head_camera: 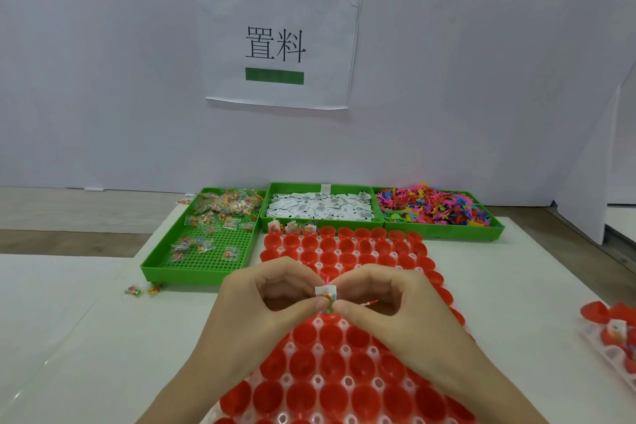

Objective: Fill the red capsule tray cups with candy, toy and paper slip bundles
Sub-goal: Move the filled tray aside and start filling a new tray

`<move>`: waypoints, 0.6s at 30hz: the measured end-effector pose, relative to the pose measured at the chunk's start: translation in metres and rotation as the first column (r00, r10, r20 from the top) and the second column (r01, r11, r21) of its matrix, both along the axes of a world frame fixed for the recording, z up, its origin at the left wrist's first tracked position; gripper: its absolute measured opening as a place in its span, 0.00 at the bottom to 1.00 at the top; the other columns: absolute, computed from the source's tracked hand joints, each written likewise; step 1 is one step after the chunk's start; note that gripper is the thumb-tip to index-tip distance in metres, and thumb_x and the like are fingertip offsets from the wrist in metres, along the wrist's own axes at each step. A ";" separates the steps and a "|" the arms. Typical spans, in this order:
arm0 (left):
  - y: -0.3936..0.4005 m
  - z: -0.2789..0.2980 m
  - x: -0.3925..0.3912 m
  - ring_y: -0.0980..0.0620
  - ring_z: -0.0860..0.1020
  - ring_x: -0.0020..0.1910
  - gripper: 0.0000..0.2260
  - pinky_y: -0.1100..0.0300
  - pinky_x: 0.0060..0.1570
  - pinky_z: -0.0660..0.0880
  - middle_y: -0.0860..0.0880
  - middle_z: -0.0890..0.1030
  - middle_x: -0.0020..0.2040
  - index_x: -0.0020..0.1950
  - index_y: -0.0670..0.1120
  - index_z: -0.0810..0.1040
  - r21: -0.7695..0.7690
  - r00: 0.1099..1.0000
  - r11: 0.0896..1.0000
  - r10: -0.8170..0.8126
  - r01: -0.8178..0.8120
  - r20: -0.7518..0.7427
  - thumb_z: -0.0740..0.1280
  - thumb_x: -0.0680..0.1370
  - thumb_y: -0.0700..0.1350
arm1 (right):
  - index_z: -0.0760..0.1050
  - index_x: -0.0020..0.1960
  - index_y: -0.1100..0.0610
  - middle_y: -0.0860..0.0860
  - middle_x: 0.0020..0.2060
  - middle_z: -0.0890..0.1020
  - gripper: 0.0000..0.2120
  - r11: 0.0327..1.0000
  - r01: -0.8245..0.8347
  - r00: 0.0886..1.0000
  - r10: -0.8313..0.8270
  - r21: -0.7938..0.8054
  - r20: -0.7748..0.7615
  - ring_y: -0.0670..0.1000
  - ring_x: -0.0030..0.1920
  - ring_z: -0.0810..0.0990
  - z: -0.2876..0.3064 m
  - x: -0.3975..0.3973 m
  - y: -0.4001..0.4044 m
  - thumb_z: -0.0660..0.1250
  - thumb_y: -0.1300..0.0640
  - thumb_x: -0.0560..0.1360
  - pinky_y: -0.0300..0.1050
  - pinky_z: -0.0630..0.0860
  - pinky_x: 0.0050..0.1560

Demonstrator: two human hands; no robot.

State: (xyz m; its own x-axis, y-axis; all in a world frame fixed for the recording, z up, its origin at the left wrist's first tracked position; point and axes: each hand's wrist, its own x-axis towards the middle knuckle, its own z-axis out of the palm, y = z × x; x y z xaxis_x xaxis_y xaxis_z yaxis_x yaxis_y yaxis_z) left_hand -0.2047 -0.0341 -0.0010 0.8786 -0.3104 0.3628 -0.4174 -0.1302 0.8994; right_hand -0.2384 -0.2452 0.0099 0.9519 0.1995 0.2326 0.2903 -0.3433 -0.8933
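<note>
Left hand (261,306) and right hand (382,306) both pinch one small bundle (327,298) between fingertips, above middle of red cup tray (344,365) on white surface (103,337). Three filled cups (292,229) at tray's far left corner. Behind tray: green bin of candy packets (210,237), bin of paper slips (321,206), bin of plastic toys (437,208). Second tray (612,330) right of red cup tray.

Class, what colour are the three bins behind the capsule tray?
Green, all three bins; clearest in the head view.
</note>
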 end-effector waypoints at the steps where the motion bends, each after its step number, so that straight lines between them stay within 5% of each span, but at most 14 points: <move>1: -0.001 -0.001 -0.001 0.49 0.87 0.43 0.08 0.55 0.47 0.84 0.49 0.88 0.43 0.48 0.50 0.87 0.018 1.000 1.000 -0.003 0.002 0.029 0.80 0.71 0.46 | 0.85 0.52 0.44 0.44 0.47 0.88 0.06 1.000 0.010 1.000 -0.010 -0.008 0.009 0.45 0.50 0.86 0.000 0.000 -0.002 0.74 0.52 0.76 0.40 0.81 0.54; 7: -0.004 -0.006 -0.003 0.54 0.87 0.43 0.07 0.59 0.47 0.83 0.54 0.88 0.42 0.47 0.52 0.89 0.051 0.995 0.999 -0.021 0.016 0.102 0.79 0.72 0.43 | 0.85 0.51 0.42 0.41 0.43 0.87 0.08 0.986 0.032 0.997 -0.020 -0.163 0.076 0.45 0.46 0.85 0.002 0.000 -0.010 0.74 0.54 0.76 0.47 0.82 0.48; 12: -0.006 -0.004 0.003 0.56 0.87 0.46 0.07 0.61 0.49 0.82 0.55 0.88 0.44 0.50 0.51 0.89 0.103 0.993 0.994 -0.049 0.038 0.106 0.78 0.73 0.41 | 0.84 0.47 0.44 0.42 0.40 0.86 0.05 0.974 0.046 0.993 -0.020 -0.224 0.115 0.47 0.40 0.84 0.005 0.008 -0.012 0.75 0.54 0.74 0.43 0.79 0.39; 18: -0.016 0.000 0.020 0.60 0.84 0.44 0.06 0.63 0.48 0.80 0.60 0.86 0.40 0.46 0.52 0.87 0.172 0.948 0.961 0.165 -0.217 0.274 0.80 0.71 0.45 | 0.85 0.47 0.52 0.46 0.38 0.87 0.06 0.968 0.016 0.997 0.004 -0.249 0.082 0.44 0.40 0.85 0.010 0.047 -0.008 0.75 0.61 0.73 0.36 0.77 0.42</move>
